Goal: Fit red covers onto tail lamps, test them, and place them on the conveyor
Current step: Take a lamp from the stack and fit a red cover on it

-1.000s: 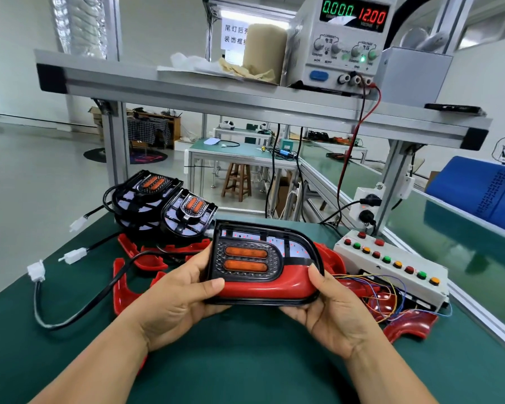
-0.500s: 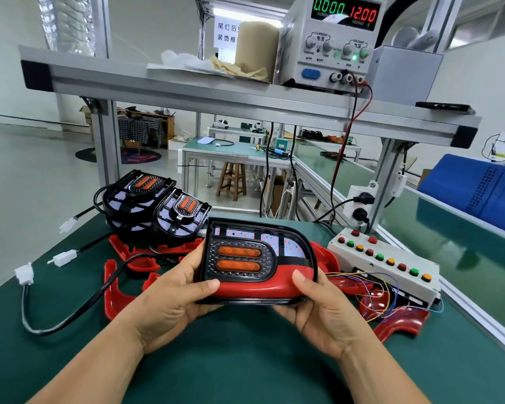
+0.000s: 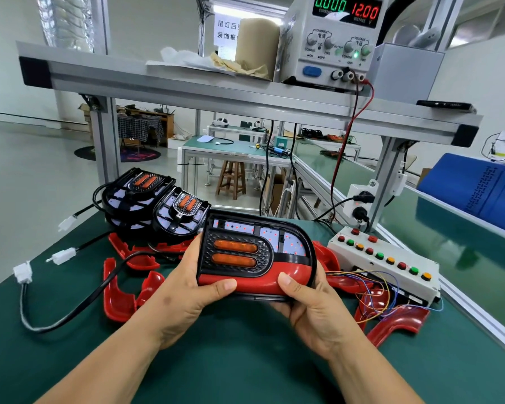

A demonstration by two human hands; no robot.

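Left grip (image 3: 187, 290) and right grip (image 3: 315, 313) both clasp the tail lamp (image 3: 239, 252) by its ends, above the bench's (image 3: 245, 363) middle. Probably light, rigid plastic; the glossy red cover (image 3: 260, 279) looks slippery, so hold the rim.

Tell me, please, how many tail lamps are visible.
3. Left hand and right hand grip the held lamp; behind-left sit the outer lamp and inner lamp, side by side. Others may hide beneath.

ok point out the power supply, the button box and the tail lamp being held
power supply (image 3: 333, 55): head view, front panel
button box (image 3: 397, 256): head view, white top face
tail lamp (image 3: 235, 246): head view, upper amber strip
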